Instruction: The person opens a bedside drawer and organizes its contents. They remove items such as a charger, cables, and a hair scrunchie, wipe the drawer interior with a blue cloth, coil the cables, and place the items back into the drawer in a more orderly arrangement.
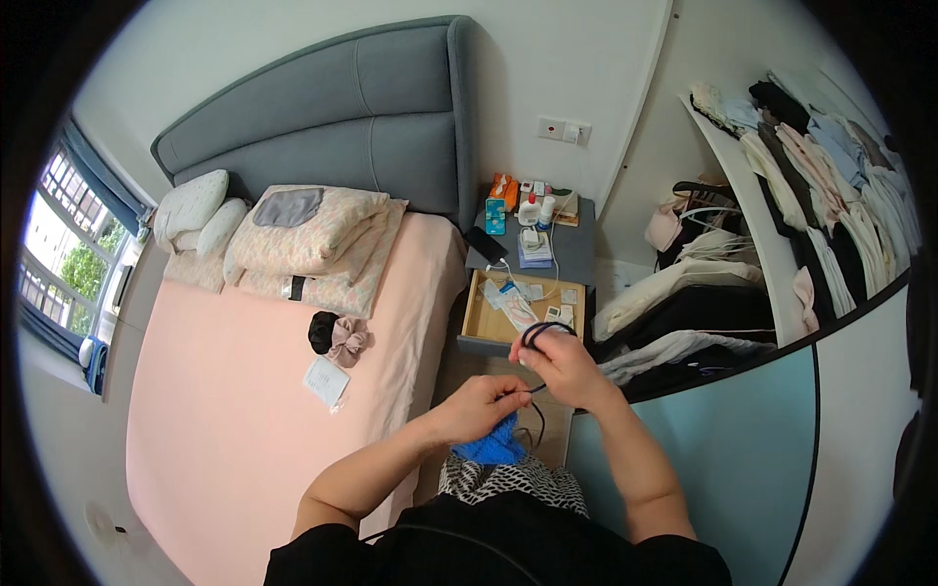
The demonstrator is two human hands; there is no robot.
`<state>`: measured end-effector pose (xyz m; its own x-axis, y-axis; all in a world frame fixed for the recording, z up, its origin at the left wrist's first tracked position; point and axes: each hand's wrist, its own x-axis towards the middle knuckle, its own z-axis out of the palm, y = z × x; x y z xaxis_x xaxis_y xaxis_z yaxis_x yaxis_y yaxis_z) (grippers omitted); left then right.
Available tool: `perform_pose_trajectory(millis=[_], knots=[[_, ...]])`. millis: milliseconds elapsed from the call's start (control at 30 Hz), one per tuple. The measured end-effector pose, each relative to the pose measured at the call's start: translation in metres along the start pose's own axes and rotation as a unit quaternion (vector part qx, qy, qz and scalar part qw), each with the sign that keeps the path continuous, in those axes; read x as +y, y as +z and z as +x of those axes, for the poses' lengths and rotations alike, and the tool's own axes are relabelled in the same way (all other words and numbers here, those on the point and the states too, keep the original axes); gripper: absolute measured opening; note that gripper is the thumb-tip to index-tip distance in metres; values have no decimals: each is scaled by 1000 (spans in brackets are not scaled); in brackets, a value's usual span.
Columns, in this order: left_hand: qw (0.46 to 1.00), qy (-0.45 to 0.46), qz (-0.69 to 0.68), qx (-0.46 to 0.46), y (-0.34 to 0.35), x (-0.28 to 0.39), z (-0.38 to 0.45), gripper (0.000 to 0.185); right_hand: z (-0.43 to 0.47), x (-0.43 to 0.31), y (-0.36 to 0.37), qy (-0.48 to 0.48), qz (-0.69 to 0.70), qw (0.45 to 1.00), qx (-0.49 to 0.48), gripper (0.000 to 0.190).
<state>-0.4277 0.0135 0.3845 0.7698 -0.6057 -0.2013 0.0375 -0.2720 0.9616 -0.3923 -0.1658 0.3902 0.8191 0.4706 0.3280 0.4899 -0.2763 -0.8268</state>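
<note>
My right hand (568, 370) grips a dark cord (548, 327), which is looped around its fingers. A stretch of the cord runs down to my left hand (480, 406), where thumb and fingers pinch it. Right beneath my left hand is a bright blue fuzzy cloth (489, 445), partly covered by the fingers. Whether the left hand also holds this cloth I cannot tell. Another dark length of cord (541, 428) hangs beside the cloth. Just beyond my hands a wooden drawer (476, 315) stands pulled out, with small packets inside.
The nightstand (579, 249) carries bottles, a phone (486, 245) and a charging cable. To the left is a bed (242, 410) with a folded quilt (315, 234), scrunchies (348, 340) and a white card (326, 379). Hanging clothes (681, 293) fill the wardrobe at right, beside its blue-green door (703, 439).
</note>
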Motion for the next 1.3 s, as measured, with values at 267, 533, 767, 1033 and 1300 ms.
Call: perform_pose_trajectory(millis=[267, 533, 767, 1033, 1300], knots=[[991, 78, 111, 23, -27, 9, -10, 14, -7, -9, -17, 266, 330, 835, -351, 31], [984, -41, -163, -65, -31, -7, 6, 23, -24, -5, -21, 54, 736, 646, -198, 34], [998, 8, -43, -55, -8, -41, 2, 27, 0, -23, -28, -52, 753, 616, 227, 30], [984, 68, 156, -44, 8, 1, -13, 29, 10, 7, -17, -29, 87, 972, 217, 22], [971, 93, 207, 69, -30, 23, -19, 25, -19, 8, -15, 225, 283, 886, -290, 35]])
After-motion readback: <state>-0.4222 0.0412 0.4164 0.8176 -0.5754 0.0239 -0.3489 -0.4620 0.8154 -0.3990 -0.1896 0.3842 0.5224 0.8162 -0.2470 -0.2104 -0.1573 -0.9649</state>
